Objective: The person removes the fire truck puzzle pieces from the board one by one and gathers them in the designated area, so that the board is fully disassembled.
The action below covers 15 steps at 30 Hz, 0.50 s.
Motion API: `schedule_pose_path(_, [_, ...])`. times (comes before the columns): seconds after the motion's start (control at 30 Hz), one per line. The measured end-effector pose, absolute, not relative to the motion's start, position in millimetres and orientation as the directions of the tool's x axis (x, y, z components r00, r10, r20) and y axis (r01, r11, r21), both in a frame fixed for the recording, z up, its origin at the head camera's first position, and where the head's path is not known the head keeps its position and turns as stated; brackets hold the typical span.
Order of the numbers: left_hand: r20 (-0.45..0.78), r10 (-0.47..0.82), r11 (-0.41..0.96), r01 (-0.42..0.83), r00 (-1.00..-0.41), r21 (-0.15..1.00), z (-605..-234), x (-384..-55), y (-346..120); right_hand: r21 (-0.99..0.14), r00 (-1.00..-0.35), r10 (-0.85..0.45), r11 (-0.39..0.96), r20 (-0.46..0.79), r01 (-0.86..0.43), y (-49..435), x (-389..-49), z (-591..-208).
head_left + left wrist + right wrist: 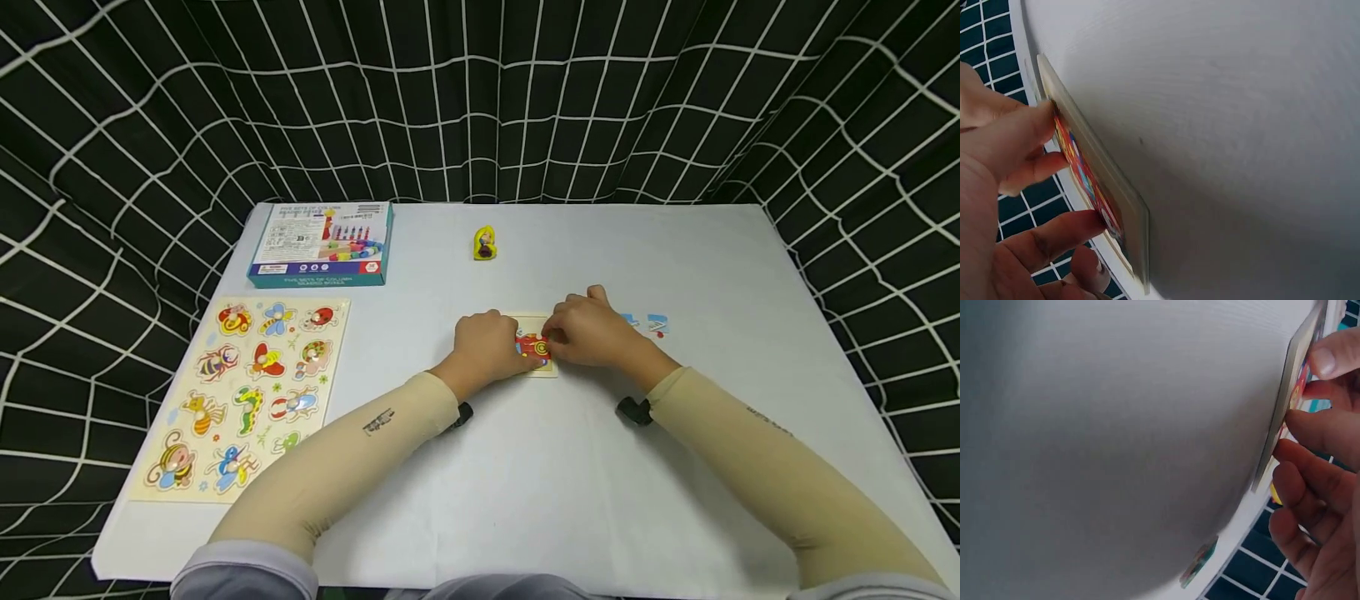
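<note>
Between the two hands lies a small wooden jigsaw puzzle [533, 347], a bright red picture set in a cream tray [534, 322]. From the left side, my left hand [486, 350] grips the picture, thumb [1038, 122] at one edge and a finger [1079, 226] at the other. My right hand [592, 332] bends over the right side, its thumb and forefinger pinching at the picture's edge. In the right wrist view these fingertips [1297, 420] press on the red surface, close above the tray. The hands cover part of the puzzle.
Two small blue puzzle pieces [657, 323] lie right of the right hand. An insect peg board [337, 333] and a boxed set [318, 246] occupy the left side. A yellow-haired figurine [485, 243] lies at the back. Black netted curtains surround the white table [525, 492].
</note>
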<state>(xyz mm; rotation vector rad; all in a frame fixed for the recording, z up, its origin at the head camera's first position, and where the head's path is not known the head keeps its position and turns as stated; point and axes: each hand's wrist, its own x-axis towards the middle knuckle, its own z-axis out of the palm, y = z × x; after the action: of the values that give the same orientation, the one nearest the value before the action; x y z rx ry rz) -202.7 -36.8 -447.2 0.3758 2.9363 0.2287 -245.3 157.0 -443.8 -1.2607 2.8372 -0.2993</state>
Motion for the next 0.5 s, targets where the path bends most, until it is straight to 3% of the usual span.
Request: schedule_pose_path(0.5, [-0.168, 0.260, 0.960, 0.235, -0.951, 0.152, -446.8, -202.1, -34.1, -0.293, -0.742, -0.670, 0.713, -0.020, -0.637, 153.5, -243.4, -441.8])
